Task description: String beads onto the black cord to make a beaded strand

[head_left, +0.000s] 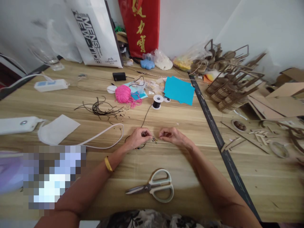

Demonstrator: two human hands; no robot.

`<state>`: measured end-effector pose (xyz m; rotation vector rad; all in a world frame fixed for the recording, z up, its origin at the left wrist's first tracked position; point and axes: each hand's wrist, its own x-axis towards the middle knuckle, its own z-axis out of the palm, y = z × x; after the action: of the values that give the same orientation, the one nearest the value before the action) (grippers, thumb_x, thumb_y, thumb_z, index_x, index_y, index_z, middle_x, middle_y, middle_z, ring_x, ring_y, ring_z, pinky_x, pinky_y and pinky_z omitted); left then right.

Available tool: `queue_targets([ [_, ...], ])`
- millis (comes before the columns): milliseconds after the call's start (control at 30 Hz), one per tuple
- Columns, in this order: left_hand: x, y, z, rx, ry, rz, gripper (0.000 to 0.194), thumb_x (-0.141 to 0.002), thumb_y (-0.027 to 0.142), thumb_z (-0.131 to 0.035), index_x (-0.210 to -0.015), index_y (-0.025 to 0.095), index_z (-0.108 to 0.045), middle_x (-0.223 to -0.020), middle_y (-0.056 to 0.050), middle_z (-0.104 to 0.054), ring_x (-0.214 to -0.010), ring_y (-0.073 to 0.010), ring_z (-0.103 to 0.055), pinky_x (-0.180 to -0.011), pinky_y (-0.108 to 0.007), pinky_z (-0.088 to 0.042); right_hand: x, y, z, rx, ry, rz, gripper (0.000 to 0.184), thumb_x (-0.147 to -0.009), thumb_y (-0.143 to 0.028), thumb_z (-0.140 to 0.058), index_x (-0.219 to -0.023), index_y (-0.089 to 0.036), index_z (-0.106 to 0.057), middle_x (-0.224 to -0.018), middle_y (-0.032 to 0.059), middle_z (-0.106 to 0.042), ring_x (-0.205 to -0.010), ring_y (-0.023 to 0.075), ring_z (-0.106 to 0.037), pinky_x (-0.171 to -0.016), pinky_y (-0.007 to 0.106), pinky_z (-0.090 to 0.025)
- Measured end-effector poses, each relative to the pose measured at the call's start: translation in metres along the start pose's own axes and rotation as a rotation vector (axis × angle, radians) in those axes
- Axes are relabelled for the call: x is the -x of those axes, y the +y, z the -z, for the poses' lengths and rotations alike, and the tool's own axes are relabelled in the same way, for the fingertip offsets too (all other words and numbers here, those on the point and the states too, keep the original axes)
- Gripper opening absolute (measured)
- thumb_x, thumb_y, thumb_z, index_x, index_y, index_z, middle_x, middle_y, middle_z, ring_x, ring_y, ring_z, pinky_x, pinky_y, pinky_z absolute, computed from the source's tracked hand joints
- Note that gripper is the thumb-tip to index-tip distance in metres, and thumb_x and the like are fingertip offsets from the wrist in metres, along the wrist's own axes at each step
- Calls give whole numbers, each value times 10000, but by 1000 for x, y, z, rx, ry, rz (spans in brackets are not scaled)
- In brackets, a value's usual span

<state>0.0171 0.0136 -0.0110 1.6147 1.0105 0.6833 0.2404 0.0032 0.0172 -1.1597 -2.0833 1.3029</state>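
My left hand (139,138) is closed in a pinch above the middle of the table, with a thin black cord (146,115) running to it from a white spool (157,102). More of the cord loops out below that hand. Just to the right, my right hand (173,136) also pinches, its fingertips turned toward the left ones; what they hold is too small to tell. Between the two hands lie several tiny dark beads (155,140). Nearer to me rest scissors (152,186) with white handles, blades pointing left.
Cut black cords (98,107), a pink yarn ball (123,94) and blue sheets (180,90) lie beyond my hands. Small brown baskets (224,95) stand at the right, past a dark table seam (209,114). A white cable (104,134) loops at the left. Bags (142,28) stand behind.
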Motion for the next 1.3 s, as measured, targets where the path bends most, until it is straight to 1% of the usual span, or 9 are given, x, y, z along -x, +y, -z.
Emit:
queue_targets([
  [67,0,1,0,-2,4,-3,141,-719,254,-651,-707,114,-655,-627,-16,-602,-581,-95,-500,-550,-205,-394,0,0,1,-108,75,-42,184,-814,-307,-598,-828,-125,-616,-742,11,-592,-629,92,-515,-568,192,-389],
  [133,0,2,0,-2,7,-4,139,-719,254,-649,-709,115,-658,-628,-20,-607,-582,-97,-505,-555,-207,-398,-1,0,-1,-205,112,-61,227,-791,-345,-628,-831,-123,-606,-727,2,-573,-606,82,-486,-551,192,-366],
  [233,0,0,0,-11,4,-4,145,-721,263,-643,-720,119,-660,-637,-18,-614,-585,-99,-513,-558,-206,-400,-3,3,-5,-323,81,-71,260,-772,-370,-655,-833,-124,-596,-671,-18,-541,-572,72,-453,-537,191,-342],
  [300,0,-1,0,-21,5,-8,148,-723,266,-638,-720,119,-658,-645,-17,-620,-592,-101,-521,-564,-205,-404,-4,5,-8,-352,61,-71,267,-766,-374,-665,-832,-124,-597,-649,-23,-532,-565,70,-450,-535,191,-340],
  [567,0,-1,0,-13,2,0,162,-717,273,-642,-720,111,-654,-668,-34,-639,-618,-116,-538,-595,-219,-422,-5,9,-9,-379,90,-75,312,-741,-401,-684,-879,-124,-653,-731,12,-618,-585,79,-501,-547,194,-394],
  [700,0,0,-1,-3,4,15,163,-714,274,-646,-708,111,-651,-640,-23,-621,-602,-111,-525,-573,-211,-406,-5,10,-9,-354,68,-71,295,-744,-388,-678,-858,-116,-664,-690,4,-610,-555,69,-472,-523,188,-363],
  [800,0,0,-1,1,3,-1,155,-717,268,-650,-705,114,-651,-638,-22,-617,-602,-108,-520,-566,-206,-404,-6,10,-10,-360,82,-69,270,-738,-362,-684,-856,-120,-661,-671,-8,-599,-551,68,-467,-523,189,-351],
  [1100,1,4,1,-43,-2,-5,157,-730,278,-635,-712,123,-660,-638,-15,-616,-596,-107,-514,-575,-214,-396,-8,15,-16,-399,137,-44,225,-723,-324,-694,-812,-121,-653,-665,-7,-604,-559,74,-487,-544,197,-372],
  [1300,1,6,1,-34,13,-3,137,-718,258,-635,-705,124,-660,-631,-8,-611,-593,-105,-511,-579,-214,-392,-9,12,-21,-351,168,-27,223,-725,-328,-694,-803,-124,-649,-699,9,-632,-598,94,-534,-577,211,-411],
])
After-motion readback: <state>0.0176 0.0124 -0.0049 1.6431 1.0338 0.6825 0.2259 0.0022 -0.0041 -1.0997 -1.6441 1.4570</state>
